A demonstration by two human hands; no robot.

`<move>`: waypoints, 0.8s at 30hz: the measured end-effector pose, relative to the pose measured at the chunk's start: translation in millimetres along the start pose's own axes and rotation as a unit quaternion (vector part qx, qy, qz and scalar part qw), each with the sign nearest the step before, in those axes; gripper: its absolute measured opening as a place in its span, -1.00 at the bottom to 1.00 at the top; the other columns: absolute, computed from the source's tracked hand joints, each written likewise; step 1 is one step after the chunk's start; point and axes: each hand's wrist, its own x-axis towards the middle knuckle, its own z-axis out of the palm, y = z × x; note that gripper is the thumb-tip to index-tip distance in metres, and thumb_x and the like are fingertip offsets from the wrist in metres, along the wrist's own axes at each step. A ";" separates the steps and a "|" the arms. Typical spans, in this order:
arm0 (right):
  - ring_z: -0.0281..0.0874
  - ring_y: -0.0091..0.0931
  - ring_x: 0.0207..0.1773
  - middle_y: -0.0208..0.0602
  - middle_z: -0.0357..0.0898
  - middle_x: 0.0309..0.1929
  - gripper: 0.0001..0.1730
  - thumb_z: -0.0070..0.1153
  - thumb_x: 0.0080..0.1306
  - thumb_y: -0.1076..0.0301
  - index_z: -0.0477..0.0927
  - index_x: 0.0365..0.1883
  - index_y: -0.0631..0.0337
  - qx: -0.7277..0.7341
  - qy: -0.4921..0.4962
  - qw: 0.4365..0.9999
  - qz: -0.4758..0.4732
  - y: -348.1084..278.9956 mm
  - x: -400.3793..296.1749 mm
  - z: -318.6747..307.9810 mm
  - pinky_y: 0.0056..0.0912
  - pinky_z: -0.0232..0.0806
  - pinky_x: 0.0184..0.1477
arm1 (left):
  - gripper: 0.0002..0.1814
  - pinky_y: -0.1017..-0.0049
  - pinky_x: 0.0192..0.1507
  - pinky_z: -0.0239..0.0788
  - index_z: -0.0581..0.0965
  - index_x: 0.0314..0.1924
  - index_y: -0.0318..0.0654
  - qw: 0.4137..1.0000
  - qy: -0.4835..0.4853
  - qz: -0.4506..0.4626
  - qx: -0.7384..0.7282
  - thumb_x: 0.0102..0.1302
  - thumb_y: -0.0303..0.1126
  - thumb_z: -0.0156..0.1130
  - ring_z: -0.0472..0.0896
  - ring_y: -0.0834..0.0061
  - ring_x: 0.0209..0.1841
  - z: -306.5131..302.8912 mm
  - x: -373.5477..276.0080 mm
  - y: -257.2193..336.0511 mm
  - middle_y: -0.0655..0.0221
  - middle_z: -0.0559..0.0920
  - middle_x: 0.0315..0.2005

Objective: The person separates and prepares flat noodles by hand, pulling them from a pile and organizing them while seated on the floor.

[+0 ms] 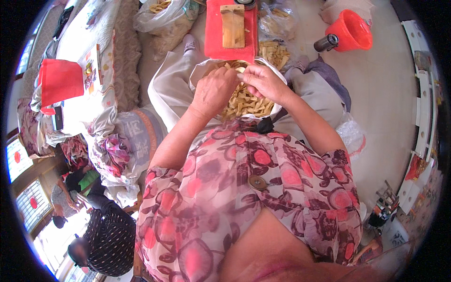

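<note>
My left hand (pixel 215 90) and my right hand (pixel 264 81) meet over an open white bag (pixel 196 74) between my knees. Their fingertips pinch a pale tan strip (pixel 241 70), mostly covered by the fingers. Below them, the bag holds a heap of tan knotted strips (pixel 252 104); their material is hard to tell. Just beyond the bag, a wooden block (pixel 233 31) with a crosspiece at its far end rests on a red cloth-like surface (pixel 214 42).
Plastic bags of tan strips (pixel 274 53) stand beyond my right hand, another bag (pixel 165 17) at far left. A red bucket (pixel 356 33) and a dark flask (pixel 326 43) are at right. Left are a stuffed sack (pixel 135 130) and a cloth-covered bed (pixel 102 46). Two people sit behind, lower left.
</note>
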 end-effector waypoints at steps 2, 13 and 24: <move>0.25 -0.72 -0.60 -0.54 0.35 -0.64 -0.69 0.08 0.29 0.16 0.44 -0.45 0.24 -0.041 -0.027 0.997 -0.062 6.6 0.2 3.3 -0.63 0.14 -0.56 | -0.86 0.28 -0.37 0.37 0.41 -0.42 -0.21 0.998 -0.014 0.055 0.011 0.09 -0.35 0.16 0.52 0.20 -0.36 -2.1 -3.3 -9.7 0.26 0.48 -0.47; 0.24 -0.58 -0.57 -0.35 0.31 -0.68 -0.76 0.08 0.22 0.31 0.43 -0.50 0.32 -0.079 0.054 0.979 -0.180 -6.1 -12.5 43.3 -0.44 0.17 -0.46 | -0.83 0.38 -0.39 0.26 0.43 -0.45 -0.05 0.962 0.122 0.235 0.060 -0.08 -0.28 0.19 0.46 0.37 -0.48 15.3 13.7 -95.5 0.46 0.48 -0.52; 0.30 -0.68 -0.58 -0.44 0.45 -0.67 -0.74 0.13 0.23 0.25 0.54 -0.48 0.31 -0.099 0.236 0.945 -0.205 -2.8 48.0 -26.3 -0.52 0.20 -0.51 | -0.78 0.32 -0.14 0.32 0.39 -0.09 -0.31 0.954 0.117 -0.092 -0.261 0.30 -0.37 0.02 0.49 0.05 -0.22 26.7 46.3 -54.3 0.08 0.49 -0.26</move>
